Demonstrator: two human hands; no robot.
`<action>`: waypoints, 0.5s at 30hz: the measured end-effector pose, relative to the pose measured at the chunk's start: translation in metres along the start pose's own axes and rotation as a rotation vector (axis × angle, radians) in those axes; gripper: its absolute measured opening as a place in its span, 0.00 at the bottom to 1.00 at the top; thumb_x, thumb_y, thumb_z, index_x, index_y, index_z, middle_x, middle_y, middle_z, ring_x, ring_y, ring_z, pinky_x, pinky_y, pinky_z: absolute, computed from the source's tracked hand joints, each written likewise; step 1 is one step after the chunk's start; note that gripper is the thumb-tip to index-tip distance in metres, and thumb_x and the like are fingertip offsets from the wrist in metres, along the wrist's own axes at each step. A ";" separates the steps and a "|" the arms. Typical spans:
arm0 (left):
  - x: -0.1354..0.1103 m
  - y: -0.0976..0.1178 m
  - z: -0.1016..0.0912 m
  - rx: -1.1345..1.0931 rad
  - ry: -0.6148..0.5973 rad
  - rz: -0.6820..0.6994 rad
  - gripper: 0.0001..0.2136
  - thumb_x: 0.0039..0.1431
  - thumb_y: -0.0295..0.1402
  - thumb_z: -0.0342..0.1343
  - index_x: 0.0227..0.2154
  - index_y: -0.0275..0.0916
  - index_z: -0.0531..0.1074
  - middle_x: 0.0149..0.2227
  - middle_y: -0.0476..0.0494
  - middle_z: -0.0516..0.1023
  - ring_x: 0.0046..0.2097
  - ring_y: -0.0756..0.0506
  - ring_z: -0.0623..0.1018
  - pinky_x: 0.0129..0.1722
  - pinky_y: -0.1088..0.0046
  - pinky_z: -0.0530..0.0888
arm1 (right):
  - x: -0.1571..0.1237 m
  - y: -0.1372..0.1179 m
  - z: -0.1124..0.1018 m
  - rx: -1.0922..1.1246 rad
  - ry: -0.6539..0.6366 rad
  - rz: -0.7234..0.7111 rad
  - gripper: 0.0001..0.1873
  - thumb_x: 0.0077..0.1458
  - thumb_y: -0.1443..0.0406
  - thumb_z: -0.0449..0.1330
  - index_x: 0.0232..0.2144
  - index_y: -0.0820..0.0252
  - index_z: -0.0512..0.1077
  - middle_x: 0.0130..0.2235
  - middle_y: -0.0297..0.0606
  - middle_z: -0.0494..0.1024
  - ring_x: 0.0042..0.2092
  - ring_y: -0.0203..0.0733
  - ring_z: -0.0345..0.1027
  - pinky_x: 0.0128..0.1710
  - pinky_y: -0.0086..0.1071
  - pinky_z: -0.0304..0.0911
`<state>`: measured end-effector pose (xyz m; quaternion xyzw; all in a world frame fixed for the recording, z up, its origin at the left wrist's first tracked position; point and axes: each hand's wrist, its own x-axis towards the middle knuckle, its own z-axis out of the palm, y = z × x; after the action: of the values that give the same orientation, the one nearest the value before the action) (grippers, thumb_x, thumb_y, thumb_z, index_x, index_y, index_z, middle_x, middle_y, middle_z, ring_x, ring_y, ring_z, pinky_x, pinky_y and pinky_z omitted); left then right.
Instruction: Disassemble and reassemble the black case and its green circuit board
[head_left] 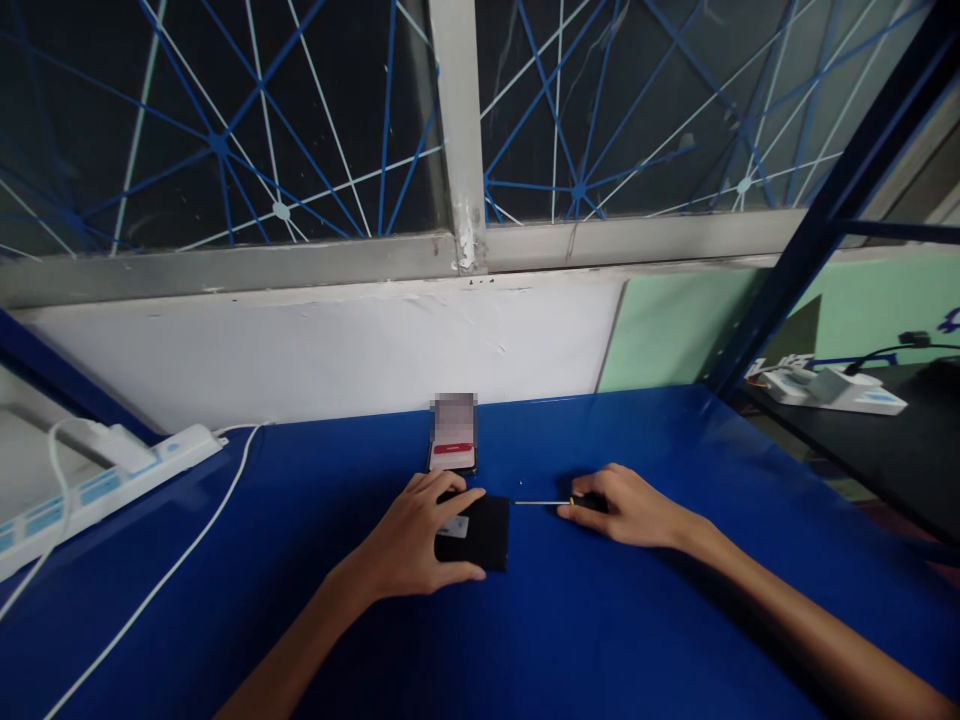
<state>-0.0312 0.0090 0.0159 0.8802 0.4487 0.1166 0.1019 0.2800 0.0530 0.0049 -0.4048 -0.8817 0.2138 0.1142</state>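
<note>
A flat black rectangular case (487,533) with a pale label lies on the blue table. My left hand (420,535) grips it from the left, fingers over its far edge and thumb along the near edge, hiding its left part. From the right, my right hand (611,505) is closed around the dark handle of a screwdriver (541,503), which has a yellow ring. Its thin metal shaft points left, level with the table, and the tip is at the case's far right corner. A tiny light speck (520,483), too small to name, lies just beyond the shaft.
A phone (453,455) with a lit screen leans at the back behind the case. At left, a white power strip (112,490) and a white cable (187,550) lie on the blue table (600,640). Another power strip (832,390) sits on a dark surface at right.
</note>
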 end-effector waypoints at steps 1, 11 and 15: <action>0.000 0.001 0.001 -0.006 0.005 -0.003 0.34 0.49 0.52 0.62 0.59 0.47 0.64 0.52 0.39 0.68 0.53 0.34 0.68 0.52 0.48 0.68 | 0.000 0.000 -0.001 0.019 -0.001 -0.002 0.24 0.61 0.49 0.51 0.23 0.61 0.68 0.19 0.29 0.63 0.21 0.31 0.52 0.23 0.28 0.45; 0.000 0.006 0.008 -0.011 0.060 0.012 0.31 0.52 0.47 0.60 0.58 0.42 0.63 0.53 0.37 0.68 0.53 0.34 0.67 0.53 0.49 0.67 | 0.003 0.006 -0.007 0.365 -0.022 -0.026 0.22 0.61 0.52 0.53 0.25 0.63 0.71 0.23 0.31 0.65 0.24 0.32 0.52 0.24 0.27 0.49; 0.000 0.007 0.008 -0.001 0.067 0.030 0.32 0.53 0.46 0.60 0.59 0.42 0.62 0.53 0.37 0.68 0.53 0.34 0.67 0.53 0.50 0.67 | 0.004 0.004 -0.001 0.199 0.045 0.003 0.28 0.65 0.52 0.45 0.21 0.62 0.67 0.20 0.30 0.63 0.22 0.32 0.54 0.25 0.28 0.50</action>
<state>-0.0238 0.0045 0.0107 0.8824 0.4383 0.1478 0.0855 0.2805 0.0583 0.0040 -0.3975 -0.8528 0.2911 0.1732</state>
